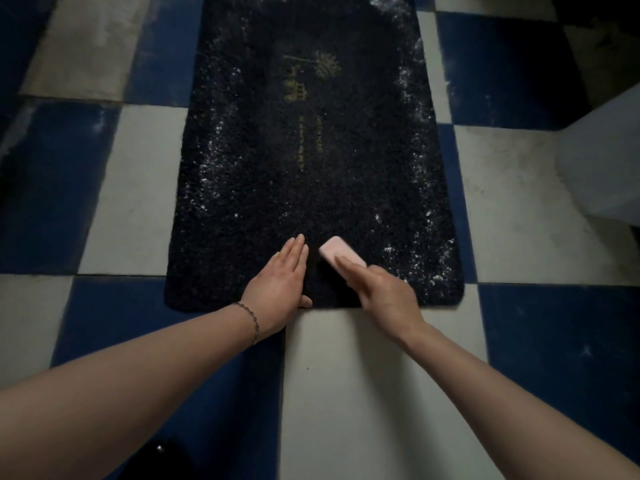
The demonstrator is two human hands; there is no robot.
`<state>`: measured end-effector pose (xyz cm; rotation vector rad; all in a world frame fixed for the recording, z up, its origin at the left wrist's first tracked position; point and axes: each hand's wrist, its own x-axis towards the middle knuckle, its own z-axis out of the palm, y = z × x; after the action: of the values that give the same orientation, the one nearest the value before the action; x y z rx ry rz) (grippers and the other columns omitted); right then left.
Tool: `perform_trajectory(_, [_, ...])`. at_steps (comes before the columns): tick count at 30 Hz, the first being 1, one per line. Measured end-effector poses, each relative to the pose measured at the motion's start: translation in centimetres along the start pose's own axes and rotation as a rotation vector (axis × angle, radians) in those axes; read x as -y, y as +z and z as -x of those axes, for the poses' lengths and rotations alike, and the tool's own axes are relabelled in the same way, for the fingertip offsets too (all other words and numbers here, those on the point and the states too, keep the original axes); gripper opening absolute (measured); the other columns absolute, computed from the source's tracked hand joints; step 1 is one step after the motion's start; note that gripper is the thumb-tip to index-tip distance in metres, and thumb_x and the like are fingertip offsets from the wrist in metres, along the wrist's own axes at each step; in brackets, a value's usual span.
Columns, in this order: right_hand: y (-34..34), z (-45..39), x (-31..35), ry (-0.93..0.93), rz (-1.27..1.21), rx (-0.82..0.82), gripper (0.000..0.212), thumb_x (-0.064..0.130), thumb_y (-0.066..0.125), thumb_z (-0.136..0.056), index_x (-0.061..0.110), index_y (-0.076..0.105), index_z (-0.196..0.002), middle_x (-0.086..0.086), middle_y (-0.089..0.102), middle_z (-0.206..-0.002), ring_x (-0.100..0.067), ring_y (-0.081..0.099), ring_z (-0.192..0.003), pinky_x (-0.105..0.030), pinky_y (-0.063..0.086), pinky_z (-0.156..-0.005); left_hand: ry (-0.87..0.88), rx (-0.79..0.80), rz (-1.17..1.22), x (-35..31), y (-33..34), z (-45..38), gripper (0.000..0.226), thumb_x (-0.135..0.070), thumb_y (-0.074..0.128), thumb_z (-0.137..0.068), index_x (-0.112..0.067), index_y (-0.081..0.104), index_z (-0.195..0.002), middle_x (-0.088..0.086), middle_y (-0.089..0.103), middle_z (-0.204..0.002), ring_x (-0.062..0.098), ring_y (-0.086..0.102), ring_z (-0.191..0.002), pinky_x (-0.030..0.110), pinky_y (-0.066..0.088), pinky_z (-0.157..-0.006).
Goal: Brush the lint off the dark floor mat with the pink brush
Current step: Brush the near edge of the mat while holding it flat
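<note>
The dark floor mat [311, 161] lies lengthwise ahead of me on the tiled floor, with a faint gold design near its middle. White lint [412, 258] speckles its left and right margins. My right hand [384, 292] grips the pink brush [337, 253] and presses it on the mat near the front edge. Only the brush's far end shows past my fingers. My left hand [280, 285] lies flat on the mat just left of the brush, fingers together, holding nothing.
The floor is a checkerboard of blue tiles [55, 188] and white tiles [346, 393]. A pale blocky object [602, 168] stands at the right edge. A dark item [156, 459] sits at the bottom left.
</note>
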<state>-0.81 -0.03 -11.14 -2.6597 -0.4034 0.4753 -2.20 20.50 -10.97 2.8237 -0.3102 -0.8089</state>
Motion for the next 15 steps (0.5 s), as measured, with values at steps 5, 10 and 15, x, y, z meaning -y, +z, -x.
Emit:
perform_trajectory(5, [-1.4, 1.5, -4.3, 0.251, -0.204, -0.124, 0.046, 0.030, 0.051, -0.095, 0.055, 0.038, -0.132, -0.005, 0.064, -0.117, -0.026, 0.061, -0.098, -0.041, 0.050, -0.076, -0.015, 0.030, -0.041, 0.1, 0.1, -0.1, 0.095, -0.050, 0.047, -0.095, -0.005, -0.015, -0.151, 0.009, -0.028, -0.157, 0.019, -0.023, -0.146, 0.035, 0.001, -0.122])
perform_trajectory(10, [-1.7, 1.5, -2.8, 0.208, -0.198, -0.144, 0.046, 0.031, 0.052, -0.094, 0.052, 0.039, -0.133, -0.004, 0.065, -0.109, -0.025, 0.061, -0.091, -0.038, 0.048, -0.071, -0.021, 0.044, -0.073, -0.2, 0.1, -0.2, 0.095, -0.051, 0.046, -0.096, -0.004, -0.017, -0.150, 0.009, -0.029, -0.156, 0.020, -0.023, -0.145, 0.035, 0.000, -0.122])
perform_trajectory(15, [1.0, 3.7, 2.1, -0.011, -0.130, 0.007, 0.051, 0.026, 0.052, -0.092, 0.050, 0.039, -0.135, -0.005, 0.060, -0.094, -0.028, 0.059, -0.082, -0.036, 0.042, -0.066, -0.002, 0.020, -0.081, 0.0, 0.2, -0.2, 0.093, -0.048, 0.046, -0.097, -0.003, -0.014, -0.150, 0.011, -0.026, -0.158, 0.020, -0.020, -0.147, 0.033, 0.000, -0.121])
